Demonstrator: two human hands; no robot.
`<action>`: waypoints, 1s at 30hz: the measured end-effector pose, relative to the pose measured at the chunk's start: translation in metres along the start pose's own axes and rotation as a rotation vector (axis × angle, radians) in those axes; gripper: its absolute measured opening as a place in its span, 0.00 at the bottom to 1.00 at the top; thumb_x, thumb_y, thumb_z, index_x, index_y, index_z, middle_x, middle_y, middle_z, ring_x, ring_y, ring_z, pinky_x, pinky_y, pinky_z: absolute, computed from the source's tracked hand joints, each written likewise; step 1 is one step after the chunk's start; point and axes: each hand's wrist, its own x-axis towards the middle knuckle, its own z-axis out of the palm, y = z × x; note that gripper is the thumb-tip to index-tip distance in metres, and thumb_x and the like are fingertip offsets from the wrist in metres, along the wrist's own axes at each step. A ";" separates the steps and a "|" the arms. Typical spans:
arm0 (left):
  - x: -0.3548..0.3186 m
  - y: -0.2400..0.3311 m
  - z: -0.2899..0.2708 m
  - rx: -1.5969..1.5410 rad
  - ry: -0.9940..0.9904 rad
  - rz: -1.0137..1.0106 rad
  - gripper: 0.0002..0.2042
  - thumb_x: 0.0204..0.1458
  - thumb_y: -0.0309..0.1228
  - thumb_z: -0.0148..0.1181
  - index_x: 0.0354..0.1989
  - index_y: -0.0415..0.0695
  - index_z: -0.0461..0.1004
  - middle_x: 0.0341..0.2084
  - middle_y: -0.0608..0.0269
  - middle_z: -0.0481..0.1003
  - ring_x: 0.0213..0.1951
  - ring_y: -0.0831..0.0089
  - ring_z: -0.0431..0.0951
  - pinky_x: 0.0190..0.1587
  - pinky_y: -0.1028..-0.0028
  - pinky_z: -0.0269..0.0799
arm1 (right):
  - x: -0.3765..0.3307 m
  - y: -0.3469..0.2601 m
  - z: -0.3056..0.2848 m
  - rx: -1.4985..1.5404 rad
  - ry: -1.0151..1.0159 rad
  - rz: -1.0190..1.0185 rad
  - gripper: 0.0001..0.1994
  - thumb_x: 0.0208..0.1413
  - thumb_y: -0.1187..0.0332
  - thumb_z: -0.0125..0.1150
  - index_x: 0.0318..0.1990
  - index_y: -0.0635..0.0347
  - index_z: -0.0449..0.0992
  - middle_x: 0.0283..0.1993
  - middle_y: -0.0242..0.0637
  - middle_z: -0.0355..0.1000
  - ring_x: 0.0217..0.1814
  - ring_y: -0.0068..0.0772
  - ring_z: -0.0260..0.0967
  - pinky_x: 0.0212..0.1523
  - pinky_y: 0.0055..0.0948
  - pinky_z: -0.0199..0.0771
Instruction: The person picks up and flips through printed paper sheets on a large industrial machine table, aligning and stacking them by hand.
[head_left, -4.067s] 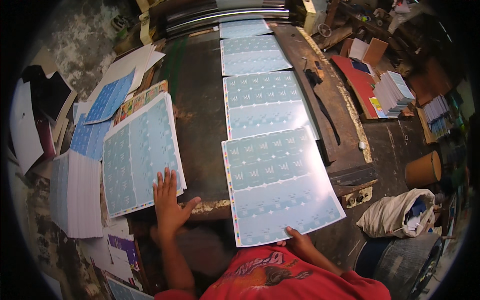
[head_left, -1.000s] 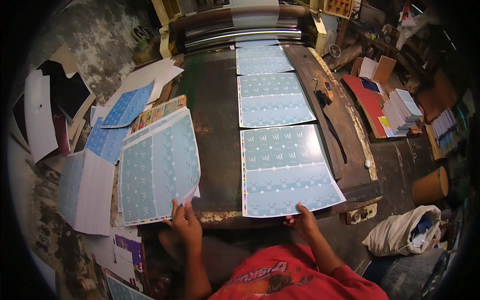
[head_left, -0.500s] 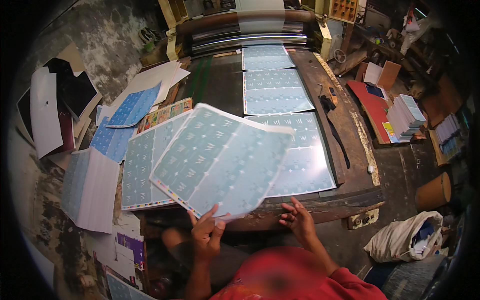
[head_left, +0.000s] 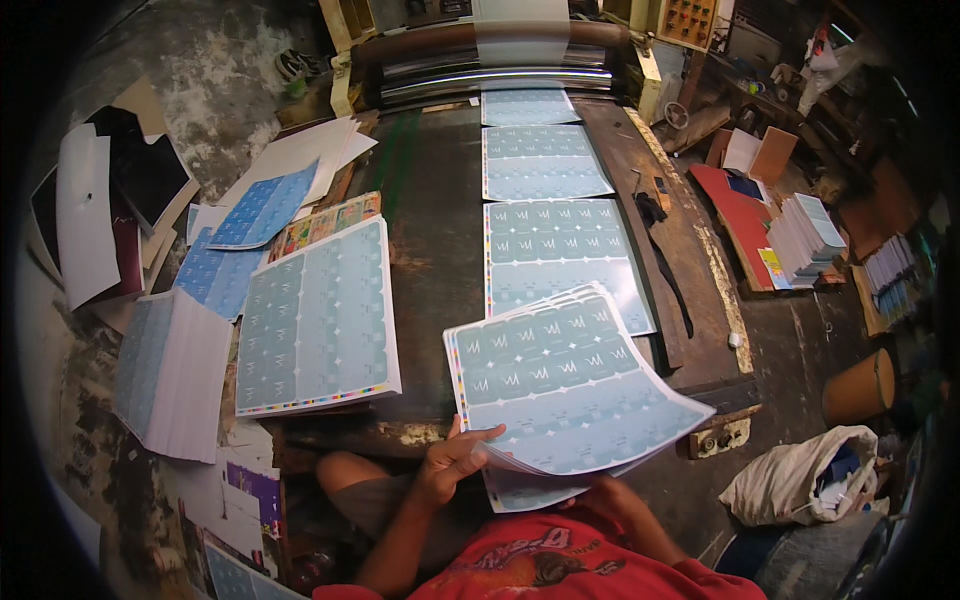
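My left hand point(head_left: 455, 465) grips the left edge of several loose printed sheets point(head_left: 545, 345), pale blue-green with rows of small white marks and a colour strip. The sheets are bowed, and their far corners lie over a similar printed sheet point(head_left: 560, 240) on the bed. My right hand point(head_left: 605, 495) is beneath the near edge of the held sheets, its fingers hidden. Left of them, a thick stack of the same sheets point(head_left: 320, 310) lies on the near left of the bed.
Two more sheets lead up the bed point(head_left: 430, 200) to a roller machine point(head_left: 490, 75). A black strap point(head_left: 670, 270) lies along the right rail. On the left are a fanned paper stack point(head_left: 175, 385) and blue sheets point(head_left: 265, 210). A white sack point(head_left: 800, 475) stands at the lower right.
The held sheets and my left hand have moved right, baring the stack on the left. My right hand, open before, has dropped beneath the sheets. The sheets on the bed have shifted towards the rollers.
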 end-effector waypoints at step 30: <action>-0.014 0.061 0.008 -0.043 -0.129 0.049 0.18 0.60 0.42 0.53 0.40 0.40 0.82 0.39 0.59 0.82 0.64 0.57 0.66 0.68 0.47 0.14 | 0.019 0.014 0.019 -0.101 0.165 -0.227 0.26 0.54 0.60 0.62 0.56 0.66 0.67 0.46 0.43 0.72 0.47 0.38 0.71 0.51 0.38 0.72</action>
